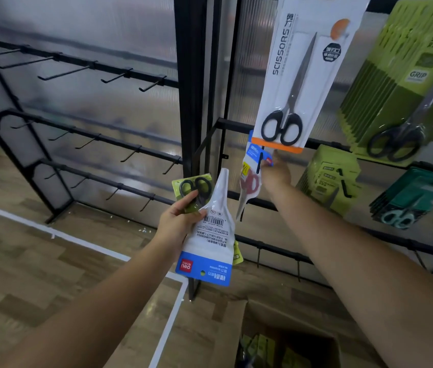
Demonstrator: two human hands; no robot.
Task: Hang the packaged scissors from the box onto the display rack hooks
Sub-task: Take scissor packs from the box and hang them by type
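1. I see the left hand (181,219) at centre frame, fingers and thumb clamped on two packs held together: a white-and-blue scissors pack (208,235), upside down with its barcode side towards me, and behind it a green pack of black-handled scissors (193,187).
2. The right hand (276,173) is stretched out to the rack and touches a blue-topped pack of red-handled scissors (251,179) at a black hook (259,163). I cannot tell how its fingers lie; they are turned away and blurred.
3. A large white pack of black-handled scissors (303,75) with an orange bottom strip hangs just above the right hand.
4. Stacks of green scissors packs (406,83) hang on the right of the rack, with teal packs (409,200) lower down.
5. The left rack section (77,134) carries rows of bare hooks.
6. The cardboard box (289,338) stands open on the floor below the forearms, with green packs inside.
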